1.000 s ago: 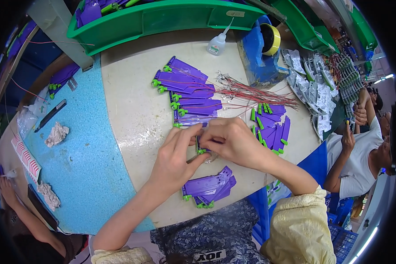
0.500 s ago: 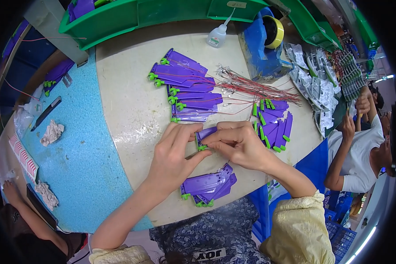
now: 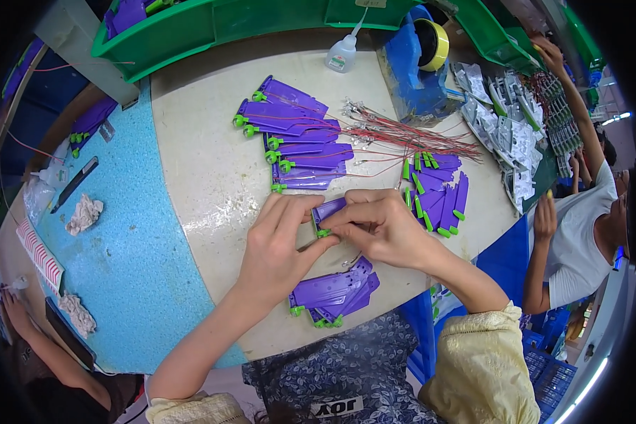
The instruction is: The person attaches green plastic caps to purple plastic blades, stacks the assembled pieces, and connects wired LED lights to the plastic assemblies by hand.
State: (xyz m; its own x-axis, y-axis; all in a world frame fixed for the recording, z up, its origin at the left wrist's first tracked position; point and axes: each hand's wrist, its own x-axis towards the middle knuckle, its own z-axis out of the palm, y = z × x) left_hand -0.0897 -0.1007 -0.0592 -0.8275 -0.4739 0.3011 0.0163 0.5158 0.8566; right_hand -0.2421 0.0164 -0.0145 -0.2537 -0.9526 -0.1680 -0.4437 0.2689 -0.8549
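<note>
Between my hands is a purple plastic piece (image 3: 328, 209) with a green end, held above the table's middle. My left hand (image 3: 277, 237) is closed on its left side, thumb at the green end. From the right, the fingers of my right hand (image 3: 381, 225) pinch in at the piece and hide part of it. Just below lies a small pile of purple pieces with green ends (image 3: 332, 293). Beyond my hands, a row of purple pieces (image 3: 290, 120) with green knobs and thin red wires is laid out. Right of it lie more purple pieces with green tips (image 3: 442, 201).
A bundle of red wires (image 3: 403, 134) lies right of the row. Farther back stand a white glue bottle (image 3: 342, 54), a blue tape dispenser (image 3: 410, 71) and green bins (image 3: 169, 35). Grey-white parts (image 3: 505, 134) are heaped at right, near a co-worker (image 3: 579, 237). A black-handled tool (image 3: 75, 184) lies left.
My hands keep hold of the purple piece, nearly in place. A wire end now shows below my right fingers. The co-worker at right has reached an arm up toward the green bin.
</note>
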